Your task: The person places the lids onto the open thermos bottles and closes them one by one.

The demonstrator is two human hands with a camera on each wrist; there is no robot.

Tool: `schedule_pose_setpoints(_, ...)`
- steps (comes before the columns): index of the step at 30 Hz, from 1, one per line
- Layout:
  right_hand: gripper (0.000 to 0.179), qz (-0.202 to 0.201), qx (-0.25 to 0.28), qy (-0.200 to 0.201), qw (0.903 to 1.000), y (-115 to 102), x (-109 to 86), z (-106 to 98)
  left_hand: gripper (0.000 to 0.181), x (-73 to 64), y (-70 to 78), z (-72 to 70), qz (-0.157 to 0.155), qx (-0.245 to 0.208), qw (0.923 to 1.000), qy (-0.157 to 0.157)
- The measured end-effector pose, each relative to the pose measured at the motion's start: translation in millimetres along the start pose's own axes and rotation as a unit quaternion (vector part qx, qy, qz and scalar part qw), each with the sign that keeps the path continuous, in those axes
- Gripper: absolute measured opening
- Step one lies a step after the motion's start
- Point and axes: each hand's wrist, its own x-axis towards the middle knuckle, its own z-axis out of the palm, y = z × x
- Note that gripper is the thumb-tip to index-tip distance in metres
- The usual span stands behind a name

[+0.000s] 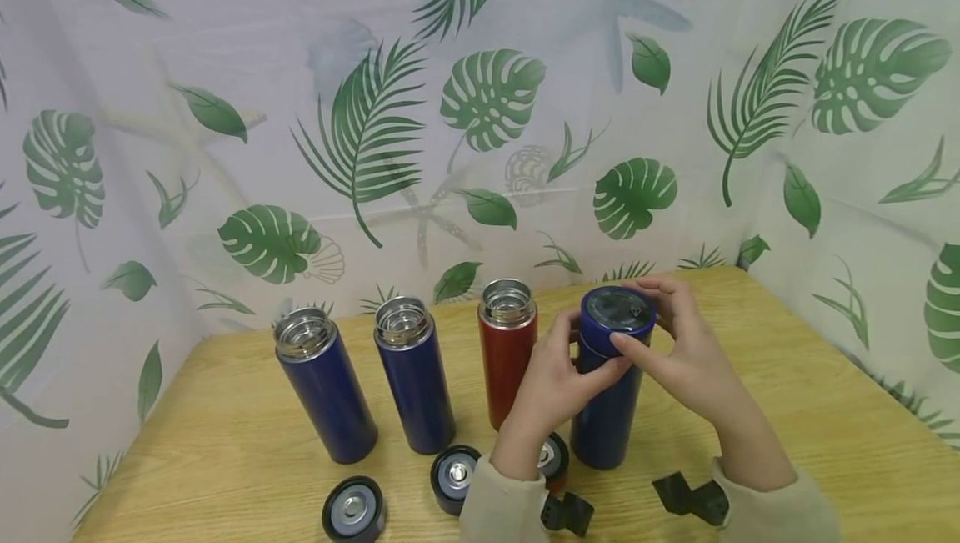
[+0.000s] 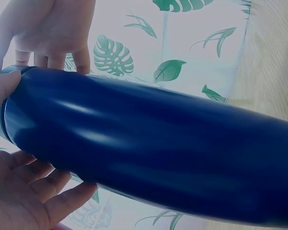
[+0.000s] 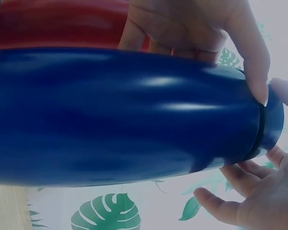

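Note:
A blue thermos (image 1: 609, 422) stands upright on the table with its blue lid (image 1: 618, 311) on top. Around its upper body, just below the lid, my left hand (image 1: 558, 369) grips it, the thumb lying near the seam. My right hand (image 1: 688, 351) holds the lid between thumb and fingers. A thin dark seam between lid and body shows in the right wrist view, beside the left thumb. Left of the hands stands an open red thermos (image 1: 504, 372), partly behind my left hand. Two more blue thermoses (image 1: 330, 397) stand lidless further left, steel mouths showing.
In front of the thermoses, round black-rimmed lids lie underside up: one at left (image 1: 354, 510), one in the middle (image 1: 453, 476), one at right (image 1: 553, 458) partly behind my left wrist. A leaf-print curtain (image 1: 420, 151) hangs behind the wooden table (image 1: 225, 443).

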Motion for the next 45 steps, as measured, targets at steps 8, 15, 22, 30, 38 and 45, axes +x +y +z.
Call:
schedule_pose_setpoints(8, 0.061, 0.025, -0.039, 0.026, 0.9986, -1.1, 2.7, 2.2, 0.060, 0.7, 0.4, -0.5, 0.011, 0.012, 0.9999, 0.005)
schedule_pose_setpoints(15, 0.053, -0.004, 0.001, 0.005, 1.0000, 0.2, 2.4, 1.3, 0.062, 1.1, -1.6, -1.7, 0.007, -0.003, 1.0000, 0.000)
schedule_pose_setpoints(22, 0.054, -0.040, 0.042, -0.005, 0.9983, 1.5, 2.1, 1.7, 0.062, 1.3, -2.1, -1.3, 0.008, -0.010, 0.9999, -0.001)
schedule_pose_setpoints(30, 0.058, -0.005, -0.005, 0.019, 0.9998, -0.8, 2.9, 0.1, 0.062, 1.0, -1.2, 0.0, 0.012, 0.000, 0.9999, 0.006)
schedule_pose_setpoints(38, 0.055, 0.011, -0.034, 0.044, 0.9984, -2.1, 3.4, 1.1, 0.061, 0.8, -2.5, 0.5, 0.023, 0.006, 0.9997, 0.007)
schedule_pose_setpoints(45, 0.043, -0.013, 0.005, 0.031, 0.9994, 0.6, 2.0, 0.4, 0.064, 1.4, -3.4, 1.0, 0.035, 0.003, 0.9993, 0.015)
